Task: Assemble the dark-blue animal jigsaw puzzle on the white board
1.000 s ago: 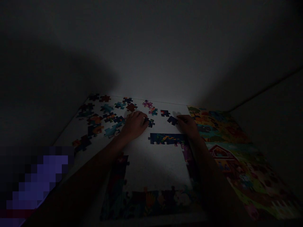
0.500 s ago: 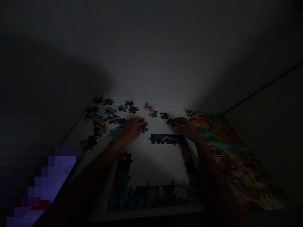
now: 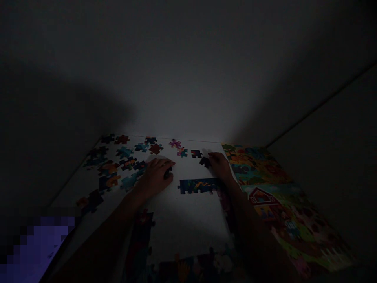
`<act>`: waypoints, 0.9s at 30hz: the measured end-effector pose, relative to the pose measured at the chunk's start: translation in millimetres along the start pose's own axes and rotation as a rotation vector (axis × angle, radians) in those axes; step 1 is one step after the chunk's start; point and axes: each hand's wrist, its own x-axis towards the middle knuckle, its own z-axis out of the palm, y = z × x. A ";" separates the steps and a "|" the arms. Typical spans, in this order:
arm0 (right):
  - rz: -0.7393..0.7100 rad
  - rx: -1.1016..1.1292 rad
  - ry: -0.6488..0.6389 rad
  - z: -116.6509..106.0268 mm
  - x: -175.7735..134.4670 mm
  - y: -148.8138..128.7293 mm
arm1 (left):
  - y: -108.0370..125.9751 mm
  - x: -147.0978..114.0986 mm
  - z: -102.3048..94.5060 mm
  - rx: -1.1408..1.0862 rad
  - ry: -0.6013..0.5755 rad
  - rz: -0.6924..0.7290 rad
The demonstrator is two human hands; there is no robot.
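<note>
Beyond the puzzle border (image 3: 198,186), left hand (image 3: 155,173) clasping dark piece (image 3: 168,171), right hand (image 3: 220,166) beside second piece (image 3: 204,161), grip unclear.

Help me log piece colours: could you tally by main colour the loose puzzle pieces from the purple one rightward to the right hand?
Purple: 1, the purple piece
Pink and teal: 1, the pink-and-teal piece
Mostly dark: 2, the farther dark piece and the nearer dark piece
Total: 4
</note>
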 end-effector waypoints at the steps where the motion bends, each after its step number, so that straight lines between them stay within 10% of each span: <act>1: 0.013 0.028 0.015 1.2 -0.3 4.7 | -0.9 0.7 1.4 0.005 0.003 -0.009; 20: 0.106 0.199 0.007 4.4 1.9 16.3 | -0.6 6.4 3.8 -0.038 0.103 -0.054; 27: 0.050 0.192 -0.044 8.3 4.5 24.6 | 40.1 0.3 -77.2 -0.131 0.495 -0.095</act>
